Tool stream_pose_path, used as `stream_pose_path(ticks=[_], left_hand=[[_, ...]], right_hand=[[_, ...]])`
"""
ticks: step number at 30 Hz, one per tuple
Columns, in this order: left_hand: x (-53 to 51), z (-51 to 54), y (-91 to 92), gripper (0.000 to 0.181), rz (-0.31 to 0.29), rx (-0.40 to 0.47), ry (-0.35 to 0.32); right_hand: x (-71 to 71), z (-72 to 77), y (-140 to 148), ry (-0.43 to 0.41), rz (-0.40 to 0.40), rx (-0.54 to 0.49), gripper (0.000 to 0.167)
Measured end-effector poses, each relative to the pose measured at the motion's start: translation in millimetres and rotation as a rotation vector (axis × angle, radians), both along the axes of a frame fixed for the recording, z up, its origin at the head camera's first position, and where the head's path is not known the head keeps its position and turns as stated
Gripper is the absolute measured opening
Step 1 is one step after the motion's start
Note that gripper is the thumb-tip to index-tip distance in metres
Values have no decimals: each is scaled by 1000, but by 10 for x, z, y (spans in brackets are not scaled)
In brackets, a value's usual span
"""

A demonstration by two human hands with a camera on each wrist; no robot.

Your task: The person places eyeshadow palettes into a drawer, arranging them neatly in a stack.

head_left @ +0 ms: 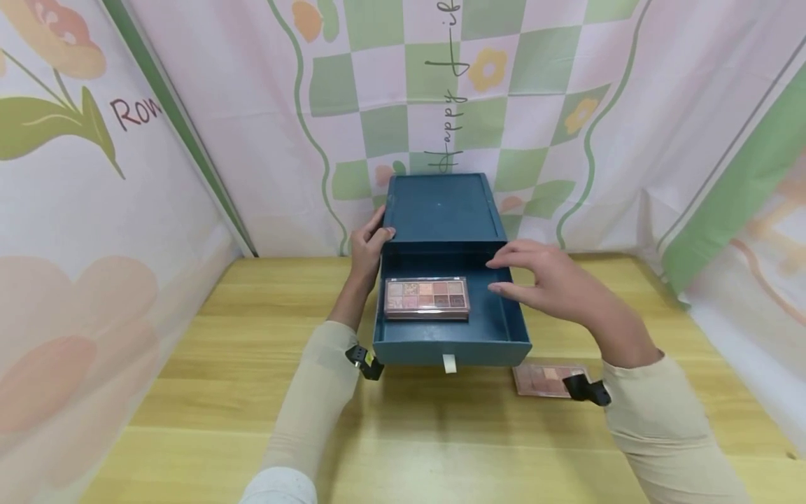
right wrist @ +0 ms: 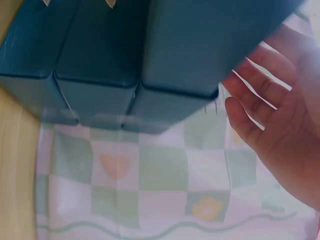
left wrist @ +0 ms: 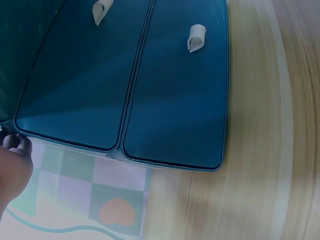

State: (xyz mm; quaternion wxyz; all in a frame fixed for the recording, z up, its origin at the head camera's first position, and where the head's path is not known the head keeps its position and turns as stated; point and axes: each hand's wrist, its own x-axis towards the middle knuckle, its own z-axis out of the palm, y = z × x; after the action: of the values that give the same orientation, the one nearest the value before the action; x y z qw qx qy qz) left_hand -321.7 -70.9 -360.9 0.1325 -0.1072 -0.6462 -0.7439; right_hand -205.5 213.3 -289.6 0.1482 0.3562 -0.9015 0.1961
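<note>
A dark blue drawer cabinet (head_left: 441, 206) stands against the curtain, its top drawer (head_left: 497, 325) pulled out. My left hand (head_left: 368, 248) holds the cabinet's left side near the top, thumb over the front edge. In the left wrist view only part of that left hand (left wrist: 15, 165) shows, at the cabinet's edge. An eyeshadow palette (head_left: 426, 299) with a clear lid lies in the left part of the drawer. My right hand (head_left: 548, 280) is over the drawer's right wall, fingers extended and thumb apart, holding nothing. The right wrist view shows this right hand (right wrist: 280, 105) beside the drawer.
A second palette (head_left: 544, 380) lies on the wooden table (head_left: 434, 448), right of the drawer front and partly behind the right wrist camera. Below, two closed drawers (left wrist: 175, 100) carry white pull tabs. A patterned curtain (head_left: 434, 91) hangs behind.
</note>
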Motion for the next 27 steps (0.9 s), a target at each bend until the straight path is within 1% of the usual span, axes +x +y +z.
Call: stream_pose_path(ticks=[2,5,8,11,16,22,27], left_hand=[[1,-4,1,62,3,-1,2],[2,-7,4,63,8,-1,5],[-1,-4,9,63,10,1,11],[-3,-2,13,63,11,5,13],[-7,-10,11,63,12,4,12],[-6,-12,12,63,14,-5,7],[-12,-5,12,64,13,-4,12]], right_hand=[[33,-32,83,43,-5,-34,27],[78,-96,217,78,-16,-75,28],[122,-174,350,60,-43,-106,28],[157,-275,453,25,-65,-126,28],[167,-491,567,44,-46,-159,28],[191,-725,711,30,-88,-160,27],[217,-935,855,22,-115,-131,22]])
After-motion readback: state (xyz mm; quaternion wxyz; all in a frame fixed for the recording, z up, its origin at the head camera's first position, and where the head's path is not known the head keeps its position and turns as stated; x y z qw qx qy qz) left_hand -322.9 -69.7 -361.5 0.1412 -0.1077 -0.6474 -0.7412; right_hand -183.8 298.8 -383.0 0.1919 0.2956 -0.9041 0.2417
